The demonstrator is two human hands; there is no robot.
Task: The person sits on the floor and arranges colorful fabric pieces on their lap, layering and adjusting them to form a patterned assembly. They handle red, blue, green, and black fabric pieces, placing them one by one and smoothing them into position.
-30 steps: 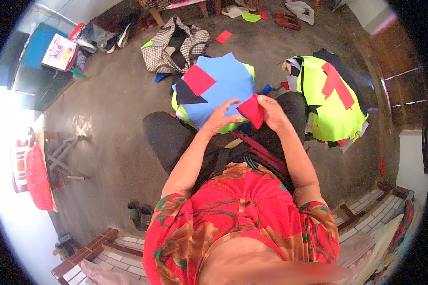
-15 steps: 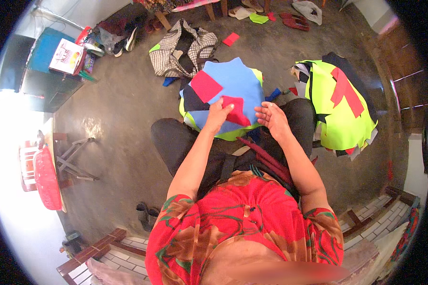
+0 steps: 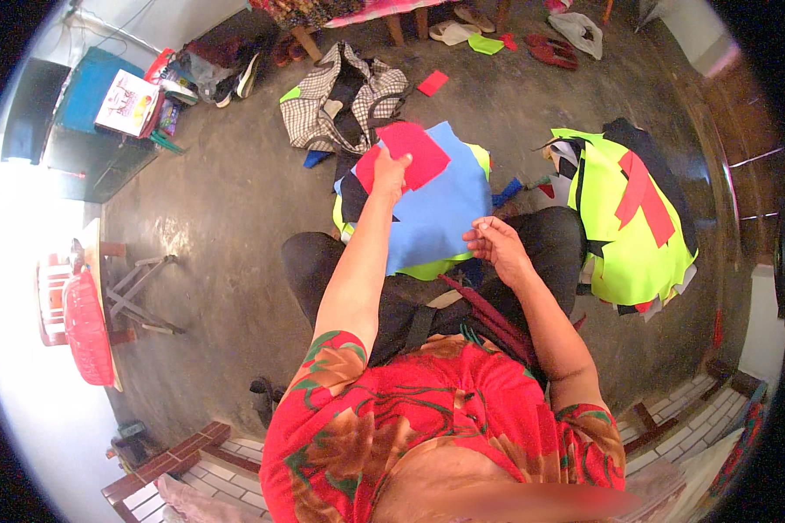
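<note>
My left hand (image 3: pixel 391 172) is stretched forward and grips a red cloth piece (image 3: pixel 419 154) over the far part of a stack of cut cloth. On top of that stack lies a blue cloth sheet (image 3: pixel 440 213), with yellow-green and black layers under it. My right hand (image 3: pixel 494 245) hovers near the blue sheet's right edge above my knee, fingers pinched together; whether it holds anything is too small to tell. A dark red strap (image 3: pixel 488 309) lies across my lap.
A second pile of yellow-green cloth (image 3: pixel 624 231) with red strips lies on the floor to the right. A checked bag (image 3: pixel 344 100) sits ahead, sandals (image 3: pixel 554 48) beyond it. At left stand a red basket (image 3: pixel 87 327), a small stool (image 3: pixel 135 292) and a blue box (image 3: pixel 92 87).
My left hand has carried the red piece from in front of me forward onto the far side of the stack. My right hand let go of it and stayed near my knee.
</note>
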